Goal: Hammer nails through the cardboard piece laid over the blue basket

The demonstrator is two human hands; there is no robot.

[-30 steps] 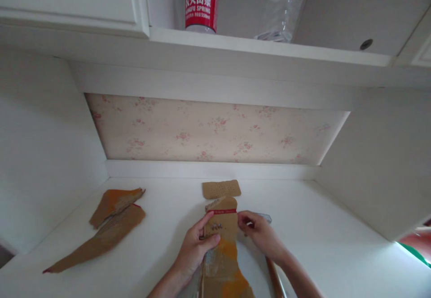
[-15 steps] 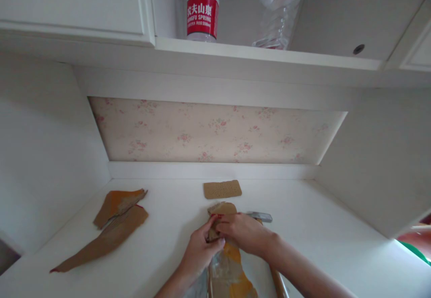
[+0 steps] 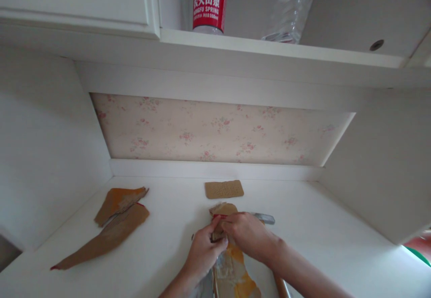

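Near the middle of the white counter, my left hand (image 3: pixel 206 249) pinches a brown piece of cardboard (image 3: pixel 225 209), with thumb and fingers closed on its near part. My right hand (image 3: pixel 245 234) lies over the same cardboard from the right, fingers bent and pressed against it, fingertips partly hidden. A thin red strip shows at the fingertips. From behind the right hand sticks out a flat grey end (image 3: pixel 266 218) of something; the rest is covered. Below the hands lies a long torn cardboard strip (image 3: pixel 232 271) with orange patches and a whitish, peeled surface.
A small rectangular cardboard piece (image 3: pixel 224 189) lies beyond the hands. Torn cardboard scraps (image 3: pixel 119 235) lie at the left. Overhead, a shelf (image 3: pixel 245 42) holds a red-labelled water bottle (image 3: pixel 209 8) and a clear bottle (image 3: pixel 289 12). Side panels flank the counter (image 3: pixel 323 226).
The view has shifted slightly, so the shelf bottles sit higher in the picture. Both hands keep their hold on the cardboard, with only a slight change in position.
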